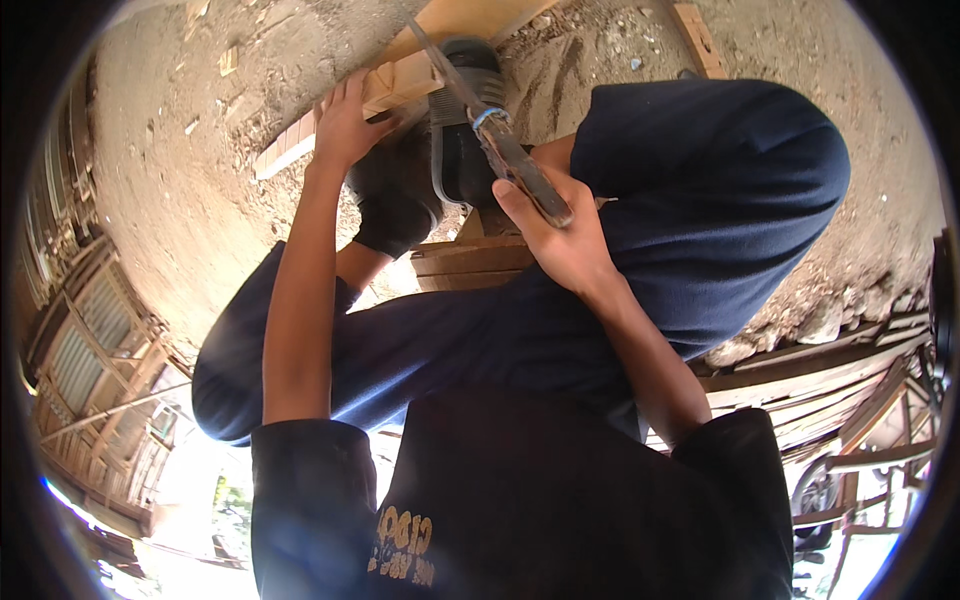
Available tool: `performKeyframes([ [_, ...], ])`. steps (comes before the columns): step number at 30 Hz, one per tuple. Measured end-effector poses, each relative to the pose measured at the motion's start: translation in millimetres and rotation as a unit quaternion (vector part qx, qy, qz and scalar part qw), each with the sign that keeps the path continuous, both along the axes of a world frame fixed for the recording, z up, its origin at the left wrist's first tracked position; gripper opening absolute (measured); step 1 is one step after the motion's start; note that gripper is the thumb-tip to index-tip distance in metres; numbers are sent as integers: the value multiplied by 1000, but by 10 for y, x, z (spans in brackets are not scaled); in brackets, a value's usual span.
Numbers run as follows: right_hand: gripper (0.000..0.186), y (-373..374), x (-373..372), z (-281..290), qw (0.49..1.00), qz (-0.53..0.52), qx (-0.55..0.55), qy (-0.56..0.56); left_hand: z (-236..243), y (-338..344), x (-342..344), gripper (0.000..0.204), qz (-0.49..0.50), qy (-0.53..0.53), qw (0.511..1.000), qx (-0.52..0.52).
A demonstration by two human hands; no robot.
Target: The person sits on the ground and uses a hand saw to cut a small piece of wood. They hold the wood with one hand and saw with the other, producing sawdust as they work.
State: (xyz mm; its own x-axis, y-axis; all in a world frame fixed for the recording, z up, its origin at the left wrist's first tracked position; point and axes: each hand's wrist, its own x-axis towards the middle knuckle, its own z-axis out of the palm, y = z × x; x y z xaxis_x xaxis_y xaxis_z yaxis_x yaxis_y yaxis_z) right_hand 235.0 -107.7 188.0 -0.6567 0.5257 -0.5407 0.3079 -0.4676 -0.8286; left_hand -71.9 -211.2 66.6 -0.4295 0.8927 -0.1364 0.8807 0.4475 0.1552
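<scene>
My left hand (345, 125) grips a pale wooden batten (405, 82) from above, fingers over its far side and thumb on the near side. The batten slants from lower left to upper right, its right end by my dark shoe (470, 75). My right hand (565, 235) is wrapped round the worn wooden handle (520, 165) of a long-bladed tool, with a blue band where handle meets blade. Its narrow blade (440, 60) points up and left, crossing the batten's right end. Seen nearly edge-on, it could be a saw or a machete; I cannot tell.
A wider board (470, 18) lies beyond the shoes on the dirt floor (180, 130). Another wooden piece (700, 40) is at the upper right. Beneath my legs is a low wooden seat (470, 260). Stacked planks (820, 380) and stones are at the right.
</scene>
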Motion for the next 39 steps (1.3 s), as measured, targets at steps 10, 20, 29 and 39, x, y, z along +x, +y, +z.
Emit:
performKeyframes([
  [10,23,-157,120,309,988,96,106,-53,-245,158,-110,58,33,-27,998,-38],
  [20,22,-282,-35,369,987,106,77,-91,-309,140,-101,42,36,-19,999,-6],
  [29,20,-409,-151,291,971,125,184,-94,-348,127,-153,46,35,-30,999,16],
  [39,16,-726,-319,662,964,118,201,-131,-333,206,-107,48,45,-5,998,-31],
])
